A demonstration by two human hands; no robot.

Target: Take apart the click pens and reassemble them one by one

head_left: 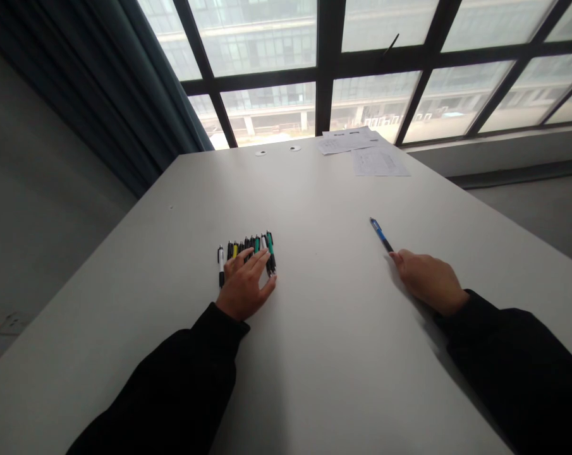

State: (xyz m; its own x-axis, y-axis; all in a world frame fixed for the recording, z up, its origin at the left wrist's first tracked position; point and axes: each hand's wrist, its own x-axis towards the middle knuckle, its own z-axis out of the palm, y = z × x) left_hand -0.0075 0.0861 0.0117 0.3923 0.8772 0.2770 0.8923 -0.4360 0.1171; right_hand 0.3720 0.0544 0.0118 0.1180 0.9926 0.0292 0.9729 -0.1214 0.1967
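Two black fabric sleeves (172,385) reach over a smooth white tabletop (323,303). Left hand (244,287) has its fingers loosely spread over a neat row of slim, mostly black pens with green, white and yellow ones (258,244). Right hand (428,278) is gripping a slim blue-and-black pen (380,234), well right of that row. Further back I see printed white sheets (380,162), then a black-framed window (330,69).

The flat desk (314,215) is plain white. Toward its left edge, a row of slim plastic pens (220,259) shows white, black, yellow and green, both end ones with black grips. Toward its right edge, a slim blue plastic pen (379,232) has a dark grip. Grey print marks the white paper sheets (381,163) at the far right corner.
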